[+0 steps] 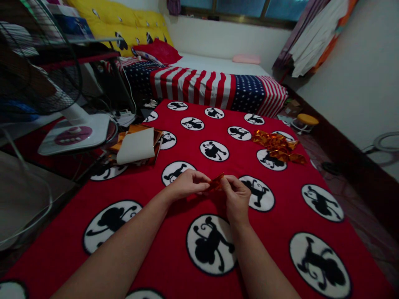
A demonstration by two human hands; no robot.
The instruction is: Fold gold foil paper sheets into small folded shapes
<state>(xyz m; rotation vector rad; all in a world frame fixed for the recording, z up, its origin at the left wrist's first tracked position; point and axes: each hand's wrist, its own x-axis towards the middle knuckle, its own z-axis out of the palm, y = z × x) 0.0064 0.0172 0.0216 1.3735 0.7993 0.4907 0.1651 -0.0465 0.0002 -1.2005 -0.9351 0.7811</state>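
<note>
A small piece of shiny orange foil [216, 182] is held between both hands above the red cloth with monkey circles [215, 166]. My left hand [190, 183] pinches its left end between thumb and fingers. On the right end, my right hand [236, 195] is closed, thumb against the fingers. Several folded orange foil pieces [276, 145] lie in a loose pile on the cloth at the back right. To the left, a stack of orange sheets [137, 129] has a white sheet [136, 146] on top.
At the left, a fan [75, 133] stands on a low surface beside a shelf and cables. Behind the red cloth is a bed with a striped and starred cover [199, 86]. A yellow-topped stool [307, 119] is at the right, near the wall.
</note>
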